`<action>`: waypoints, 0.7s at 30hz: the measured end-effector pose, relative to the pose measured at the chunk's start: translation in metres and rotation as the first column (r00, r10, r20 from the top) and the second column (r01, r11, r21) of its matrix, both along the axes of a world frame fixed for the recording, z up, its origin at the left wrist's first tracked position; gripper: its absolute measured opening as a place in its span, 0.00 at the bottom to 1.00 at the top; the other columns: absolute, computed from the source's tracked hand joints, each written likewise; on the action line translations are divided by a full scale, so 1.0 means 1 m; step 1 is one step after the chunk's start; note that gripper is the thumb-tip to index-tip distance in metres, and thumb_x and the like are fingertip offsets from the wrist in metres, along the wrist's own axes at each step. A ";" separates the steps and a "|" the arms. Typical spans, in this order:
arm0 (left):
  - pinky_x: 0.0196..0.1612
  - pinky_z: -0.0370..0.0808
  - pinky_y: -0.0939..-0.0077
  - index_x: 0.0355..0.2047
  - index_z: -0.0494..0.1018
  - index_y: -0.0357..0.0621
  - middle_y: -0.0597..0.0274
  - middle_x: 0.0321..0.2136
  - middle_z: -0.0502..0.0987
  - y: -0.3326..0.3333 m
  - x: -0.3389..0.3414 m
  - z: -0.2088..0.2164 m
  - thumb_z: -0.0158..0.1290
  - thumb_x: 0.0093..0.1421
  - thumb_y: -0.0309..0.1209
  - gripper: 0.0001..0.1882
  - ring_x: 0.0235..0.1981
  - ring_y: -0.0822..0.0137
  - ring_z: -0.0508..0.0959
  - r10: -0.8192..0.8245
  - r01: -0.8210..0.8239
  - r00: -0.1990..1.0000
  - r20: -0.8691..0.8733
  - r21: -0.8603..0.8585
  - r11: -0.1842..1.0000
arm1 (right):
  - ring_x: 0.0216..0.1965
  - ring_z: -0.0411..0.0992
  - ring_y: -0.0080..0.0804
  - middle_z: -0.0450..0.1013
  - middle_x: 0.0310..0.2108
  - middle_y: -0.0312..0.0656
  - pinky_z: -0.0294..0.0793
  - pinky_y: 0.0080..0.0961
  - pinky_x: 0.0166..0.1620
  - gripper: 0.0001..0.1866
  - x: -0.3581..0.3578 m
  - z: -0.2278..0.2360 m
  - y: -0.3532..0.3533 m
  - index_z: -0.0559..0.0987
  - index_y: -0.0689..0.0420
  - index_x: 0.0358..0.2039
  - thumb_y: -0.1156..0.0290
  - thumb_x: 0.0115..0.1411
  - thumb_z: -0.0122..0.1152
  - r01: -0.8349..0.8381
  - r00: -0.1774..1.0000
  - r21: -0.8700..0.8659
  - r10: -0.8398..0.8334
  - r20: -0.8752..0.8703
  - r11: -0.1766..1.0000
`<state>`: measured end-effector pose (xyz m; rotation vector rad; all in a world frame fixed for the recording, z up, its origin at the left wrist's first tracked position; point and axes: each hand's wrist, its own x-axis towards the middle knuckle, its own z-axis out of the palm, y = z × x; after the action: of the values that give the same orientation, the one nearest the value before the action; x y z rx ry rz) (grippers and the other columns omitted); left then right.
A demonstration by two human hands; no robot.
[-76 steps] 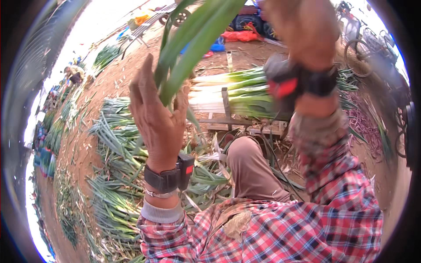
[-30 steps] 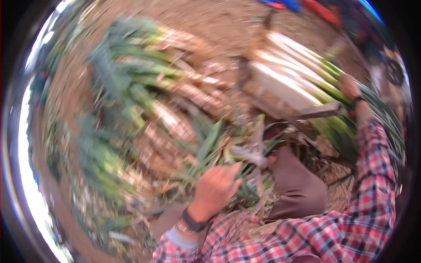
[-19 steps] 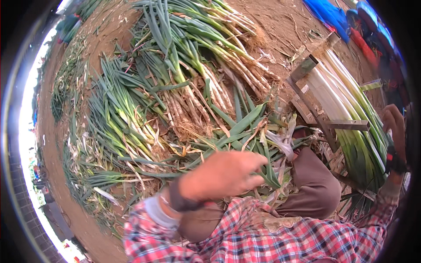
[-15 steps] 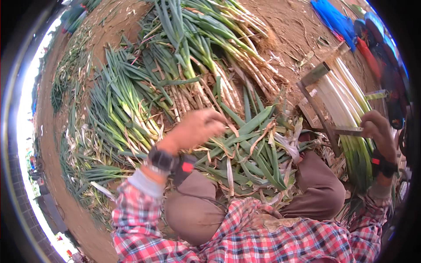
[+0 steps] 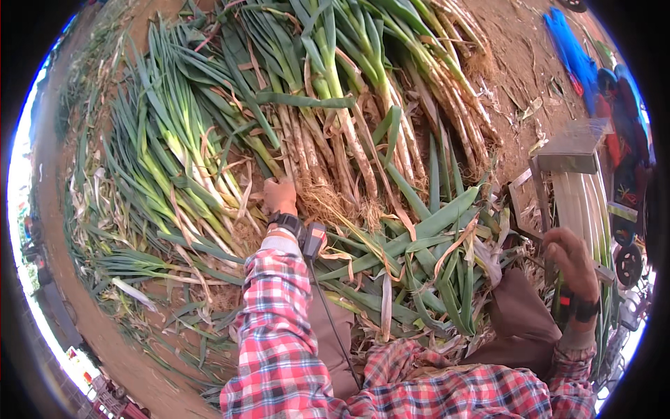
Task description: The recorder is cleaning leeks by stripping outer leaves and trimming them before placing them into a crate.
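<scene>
My left hand (image 5: 280, 195) is closed at the near edge of a pile of untrimmed green onions (image 5: 363, 153). It grips the lower end of a green onion; the fingers partly hide what is in them. To the right, my right hand (image 5: 572, 262) hangs loosely curled with fingers apart and nothing visible in it. Beside it stands a metal rack (image 5: 569, 150), holding a bundle of peeled green onions (image 5: 599, 216) with white stalks. Between my knees lies a heap of stripped green leaves (image 5: 419, 265).
More green onions (image 5: 174, 153) lie in a bunch on the left, with peelings (image 5: 105, 209) strewn over the soil beyond. A bright blue cloth or bag (image 5: 569, 52) lies at the far right. A dark wheel (image 5: 628, 264) shows at the right edge.
My left hand has swung forward and left, from above the leaf heap to the onion pile, and closed there. My right hand has moved inward and down from the rack. The view has shifted.
</scene>
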<state>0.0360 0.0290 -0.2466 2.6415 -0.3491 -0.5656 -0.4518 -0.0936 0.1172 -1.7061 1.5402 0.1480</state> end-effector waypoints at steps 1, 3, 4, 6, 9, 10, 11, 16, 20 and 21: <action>0.45 0.72 0.60 0.41 0.74 0.29 0.42 0.36 0.79 0.006 0.003 -0.008 0.51 0.57 0.41 0.23 0.39 0.49 0.79 0.005 -0.005 1.000 -0.003 0.009 1.000 | 0.33 0.72 0.31 0.71 0.29 0.43 0.70 0.26 0.37 0.10 -0.001 -0.005 0.002 0.75 0.64 0.38 0.74 0.56 0.55 -0.044 0.999 0.015 0.045 -0.016 0.999; 0.36 0.71 0.67 0.30 0.77 0.35 0.58 0.27 0.78 0.023 0.023 -0.010 0.51 0.60 0.42 0.19 0.28 0.64 0.76 0.031 -0.154 0.909 -0.415 -0.267 0.951 | 0.32 0.71 0.29 0.71 0.29 0.43 0.70 0.26 0.37 0.10 0.013 -0.013 -0.002 0.74 0.64 0.38 0.74 0.56 0.55 -0.122 0.992 0.053 0.123 -0.012 0.991; 0.36 0.71 0.67 0.30 0.77 0.35 0.58 0.27 0.78 0.019 0.023 0.000 0.51 0.60 0.42 0.19 0.28 0.64 0.76 0.032 -0.155 0.904 -0.427 -0.258 0.954 | 0.32 0.71 0.29 0.71 0.29 0.43 0.70 0.26 0.37 0.10 0.014 -0.016 -0.005 0.74 0.64 0.38 0.74 0.56 0.55 -0.119 0.992 0.062 0.120 -0.024 0.991; 0.34 0.71 0.71 0.29 0.76 0.38 0.62 0.27 0.78 0.012 0.030 0.033 0.51 0.63 0.43 0.18 0.27 0.67 0.75 -0.222 -0.100 0.767 -0.602 -0.454 0.885 | 0.31 0.70 0.27 0.70 0.29 0.42 0.69 0.25 0.38 0.10 0.011 -0.020 -0.007 0.74 0.64 0.38 0.74 0.57 0.55 0.009 1.000 0.059 -0.008 -0.018 0.998; 0.36 0.71 0.78 0.32 0.77 0.40 0.65 0.27 0.77 0.020 0.068 0.099 0.53 0.64 0.42 0.16 0.29 0.75 0.74 -0.192 -0.308 0.682 -0.705 -0.516 0.799 | 0.31 0.68 0.26 0.70 0.29 0.41 0.69 0.24 0.38 0.10 0.004 -0.025 -0.014 0.74 0.64 0.38 0.74 0.57 0.55 -0.023 1.000 0.048 0.024 -0.020 0.999; 0.36 0.73 0.79 0.32 0.77 0.40 0.64 0.28 0.78 0.034 0.084 0.108 0.52 0.64 0.41 0.16 0.31 0.74 0.76 -0.225 -0.359 0.551 -0.804 -0.471 0.806 | 0.31 0.68 0.26 0.70 0.29 0.41 0.69 0.24 0.38 0.10 0.003 -0.028 -0.014 0.74 0.64 0.38 0.74 0.57 0.55 -0.026 1.000 0.054 0.027 -0.005 0.998; 0.36 0.75 0.79 0.34 0.76 0.38 0.60 0.29 0.79 0.051 0.086 0.102 0.51 0.65 0.40 0.16 0.31 0.72 0.78 -0.218 -0.365 0.522 -0.825 -0.447 0.817 | 0.31 0.68 0.27 0.70 0.29 0.42 0.69 0.24 0.38 0.10 0.002 -0.030 -0.012 0.74 0.65 0.38 0.74 0.58 0.55 -0.073 0.997 0.016 0.074 -0.030 0.997; 0.35 0.79 0.78 0.39 0.71 0.39 0.54 0.31 0.80 0.063 0.037 0.154 0.55 0.62 0.35 0.12 0.33 0.68 0.81 -0.290 -0.321 0.238 -0.927 -0.357 0.877 | 0.31 0.70 0.30 0.71 0.29 0.44 0.70 0.26 0.38 0.10 0.033 -0.032 -0.002 0.75 0.66 0.38 0.74 0.57 0.55 -0.188 0.980 -0.034 0.189 0.059 0.982; 0.37 0.79 0.77 0.42 0.68 0.37 0.54 0.35 0.80 0.046 -0.021 0.232 0.57 0.61 0.37 0.17 0.34 0.67 0.81 -0.369 -0.099 0.252 -0.895 -0.403 0.910 | 0.34 0.71 0.25 0.74 0.30 0.40 0.72 0.25 0.40 0.12 0.087 -0.038 0.027 0.76 0.66 0.40 0.70 0.62 0.56 -0.182 0.949 0.141 0.136 0.285 0.973; 0.37 0.78 0.77 0.39 0.70 0.37 0.56 0.36 0.79 0.051 -0.035 0.242 0.57 0.61 0.38 0.17 0.36 0.69 0.80 -0.444 0.015 0.179 -0.878 -0.448 0.894 | 0.38 0.73 0.26 0.75 0.34 0.42 0.73 0.24 0.42 0.15 0.097 -0.048 0.041 0.75 0.66 0.44 0.67 0.64 0.55 -0.189 0.927 0.207 0.105 0.361 0.960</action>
<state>0.0014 0.0800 -0.0046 1.3587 -0.3729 -1.9344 -0.3546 -0.0522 0.0695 -1.5579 1.0868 0.0982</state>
